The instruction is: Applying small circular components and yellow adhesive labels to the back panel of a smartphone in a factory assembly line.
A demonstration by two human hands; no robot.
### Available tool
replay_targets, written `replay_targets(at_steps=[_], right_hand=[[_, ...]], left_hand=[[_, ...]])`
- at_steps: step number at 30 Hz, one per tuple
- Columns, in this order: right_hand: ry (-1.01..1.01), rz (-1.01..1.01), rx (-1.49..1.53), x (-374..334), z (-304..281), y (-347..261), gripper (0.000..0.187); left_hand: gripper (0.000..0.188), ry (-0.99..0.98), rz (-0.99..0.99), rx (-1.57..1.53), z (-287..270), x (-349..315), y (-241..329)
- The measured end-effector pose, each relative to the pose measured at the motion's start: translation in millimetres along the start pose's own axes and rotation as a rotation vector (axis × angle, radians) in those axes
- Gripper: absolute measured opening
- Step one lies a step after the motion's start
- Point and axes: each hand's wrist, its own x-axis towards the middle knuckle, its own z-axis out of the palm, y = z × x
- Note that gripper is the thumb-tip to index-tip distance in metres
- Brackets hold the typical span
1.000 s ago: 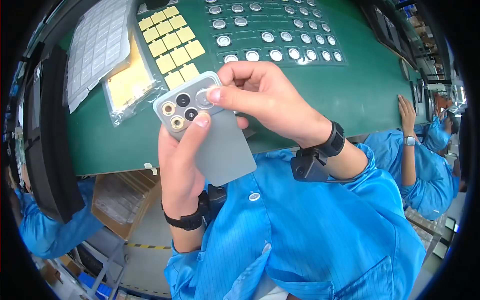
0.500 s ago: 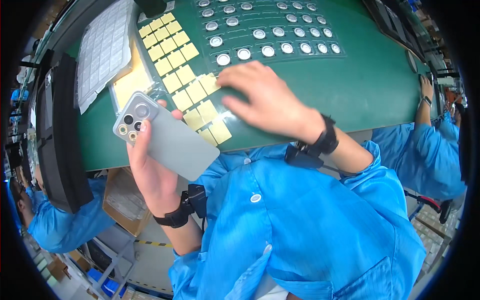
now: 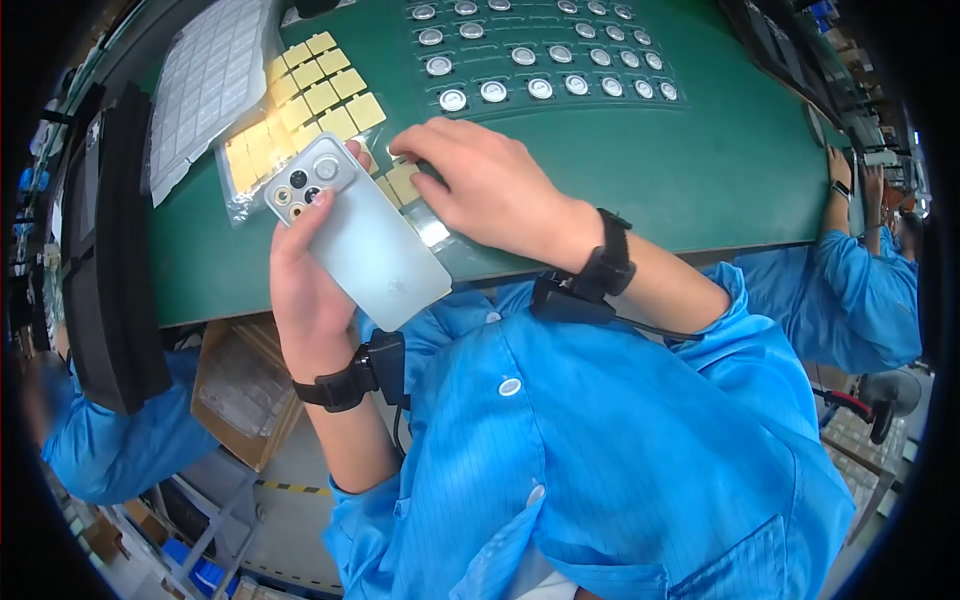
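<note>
My left hand [image 3: 312,270] is wrapped round a pale silver-blue smartphone [image 3: 375,250], its back turned up. The thumb presses beside the camera lenses at its upper left. Under and beyond the phone lies a clear film with yellow square stickers [image 3: 338,122], partly hidden by the phone. Over the film's right edge hovers my right hand [image 3: 490,185], fingers bent, with a gap between thumb and forefinger. Its fingertips are close to a sticker [image 3: 402,183]; whether they touch it I cannot tell. Both wrists wear black straps with small devices.
A clear tray with rows of round silver-white pieces [image 3: 540,88] lies at the back of the green table [image 3: 640,190]. At the left are a white compartmented plastic sheet [image 3: 212,85] and a black foam block [image 3: 110,270]. A cardboard box [image 3: 240,390] stands below. Co-workers in blue sit at both sides.
The phone in my left hand has shifted right and up over the stickers, covering more of them. My right hand has moved left, closer to the phone. The view has also shifted slightly.
</note>
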Motion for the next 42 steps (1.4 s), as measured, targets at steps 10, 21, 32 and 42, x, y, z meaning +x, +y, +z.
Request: replay_targets(at_steps=[10, 21, 32, 42], right_hand=[[-0.038, 0.078, -0.176, 10.5, 11.0, -24.6, 0.022], [-0.111, 0.198, -0.164, 6.2, -6.2, -22.7, 0.019], [-0.350, 0.322, -0.084, 33.0, -15.4, -18.7, 0.021], [-0.219, 0.257, -0.110, 19.2, -6.9, -20.1, 0.015]], left_hand=[[0.060, -0.073, -0.009, -0.177, -13.7, 0.1, 0.2], [0.061, -0.115, -0.036, -0.188, -14.3, 2.7, 2.1], [0.061, -0.113, -0.036, -0.240, -14.8, 0.9, 3.1], [0.062, -0.106, -0.049, -0.264, -17.3, 2.8, 1.9]])
